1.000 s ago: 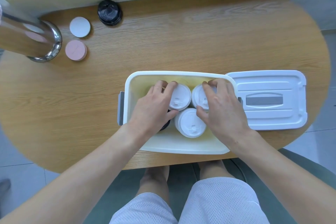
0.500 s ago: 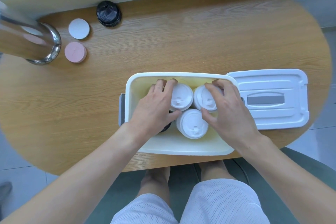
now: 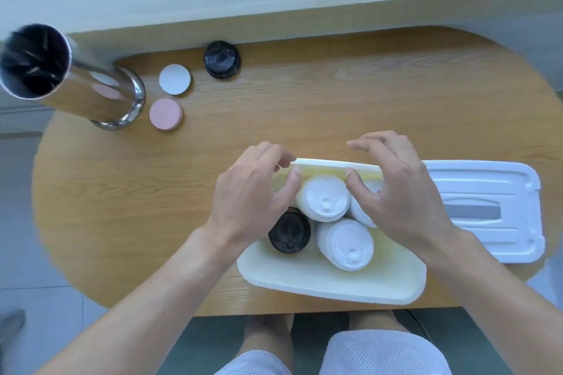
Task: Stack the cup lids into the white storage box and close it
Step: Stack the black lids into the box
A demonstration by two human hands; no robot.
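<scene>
The white storage box (image 3: 329,285) stands open near the table's front edge. Inside it are stacks of white cup lids: one at the back (image 3: 323,198), one at the front (image 3: 345,244), and a third (image 3: 359,210) mostly hidden under my right hand. A black lid stack (image 3: 289,231) sits at the box's left. My left hand (image 3: 256,192) hovers over the box's left side with fingers apart and holds nothing. My right hand (image 3: 393,189) hovers over the right side, fingers spread, its thumb near the back stack. The box's white cover (image 3: 487,210) lies flat to the right.
At the table's far left are a tall steel cylinder (image 3: 67,76), a white disc (image 3: 175,79), a pink disc (image 3: 166,114) and a loose black lid (image 3: 221,60). Bare wooden tabletop (image 3: 365,94) stretches behind the box. My knees show below the table's edge.
Both hands have lifted off the lid stacks and spread open above the box. The black stack, hidden before under my left hand, now shows. The camera has tilted and moved closer.
</scene>
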